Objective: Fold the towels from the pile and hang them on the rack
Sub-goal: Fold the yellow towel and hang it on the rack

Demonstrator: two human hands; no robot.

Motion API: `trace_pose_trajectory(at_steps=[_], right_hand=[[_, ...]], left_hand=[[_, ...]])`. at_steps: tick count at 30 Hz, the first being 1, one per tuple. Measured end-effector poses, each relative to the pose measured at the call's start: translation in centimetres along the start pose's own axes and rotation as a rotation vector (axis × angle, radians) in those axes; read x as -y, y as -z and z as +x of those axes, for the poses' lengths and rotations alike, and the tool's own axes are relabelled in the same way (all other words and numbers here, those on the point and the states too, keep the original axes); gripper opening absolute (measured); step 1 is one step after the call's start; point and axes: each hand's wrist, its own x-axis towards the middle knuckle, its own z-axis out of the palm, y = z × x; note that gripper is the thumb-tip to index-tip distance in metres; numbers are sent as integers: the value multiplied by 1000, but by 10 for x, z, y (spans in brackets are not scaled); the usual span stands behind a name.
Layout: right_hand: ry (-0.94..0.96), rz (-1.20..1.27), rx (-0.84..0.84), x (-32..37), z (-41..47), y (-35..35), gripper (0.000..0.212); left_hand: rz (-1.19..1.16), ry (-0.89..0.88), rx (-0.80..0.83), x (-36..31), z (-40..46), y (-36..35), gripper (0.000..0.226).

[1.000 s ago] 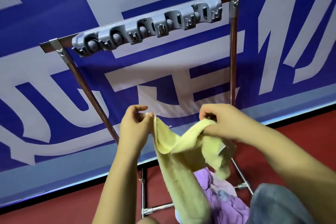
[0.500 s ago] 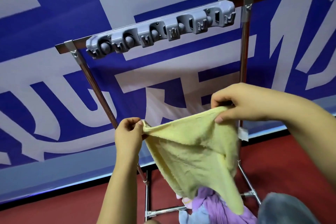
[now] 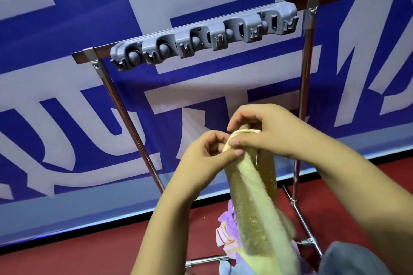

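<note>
A yellow towel point(image 3: 254, 203) hangs folded lengthwise in front of me, its top corners brought together. My left hand point(image 3: 205, 152) and my right hand point(image 3: 259, 131) both pinch that top edge, fingers touching. Above and behind stands the metal rack point(image 3: 125, 107) with a grey hook strip point(image 3: 205, 39) on its top bar; nothing hangs on it. Below the towel lies the pile of towels point(image 3: 225, 230), purple, pink and blue, partly hidden by the yellow one.
A blue and white banner point(image 3: 67, 118) covers the wall right behind the rack. The floor point(image 3: 89, 252) is dark red. A grey cloth-covered shape point(image 3: 357, 261) sits at the bottom right. The rack's lower crossbar point(image 3: 207, 260) runs near the pile.
The hands were apart with the towel spread between them. They have come together, folding the towel in half lengthwise. The view has tilted down a little.
</note>
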Motion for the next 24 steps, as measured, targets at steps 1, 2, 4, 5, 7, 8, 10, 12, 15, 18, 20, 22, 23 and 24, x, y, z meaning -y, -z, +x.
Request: trace_pose_trajectory(at_steps=[1, 2, 4, 5, 7, 8, 10, 12, 15, 18, 20, 22, 23, 24], right_hand=[[-31, 89, -20, -3, -3, -1, 18], [-62, 175, -25, -8, -8, -3, 22], [-109, 318, 9, -21, -18, -7, 23], [-117, 356, 28, -27, -23, -10, 18], [-127, 354, 13, -36, -30, -14, 8], [-132, 345, -10, -37, -32, -14, 7], [-125, 357, -52, -31, -31, -12, 8], [-84, 284, -31, -23, -28, -8, 5], [-47, 84, 76, -13, -24, -9, 8], [-63, 74, 79, -9, -21, -10, 10], [-63, 38, 73, -11, -19, -10, 9], [-57, 25, 67, -12, -18, -10, 9], [-52, 35, 70, -13, -18, -11, 9], [-47, 59, 77, -13, -18, -11, 8]], left_hand=[[-16, -12, -27, 0, -1, -1, 13], [-40, -29, -39, 0, -2, 0, 9], [-90, -61, -69, -1, -2, 3, 11], [-123, -71, -85, 0, -1, 5, 13], [-161, -65, -90, 0, 1, 8, 13], [-153, -58, -69, 0, 1, 8, 13], [-119, -55, 0, -1, 1, 4, 17], [-90, -59, 70, -1, 0, -1, 24], [-13, -82, 106, -4, -1, -3, 19], [15, -100, 63, -10, -2, 1, 15], [60, -113, 43, -9, -2, 7, 20], [120, -116, 30, -8, -3, 13, 22], [139, -120, 31, -8, -3, 15, 19], [144, -130, 29, -7, -4, 16, 14]])
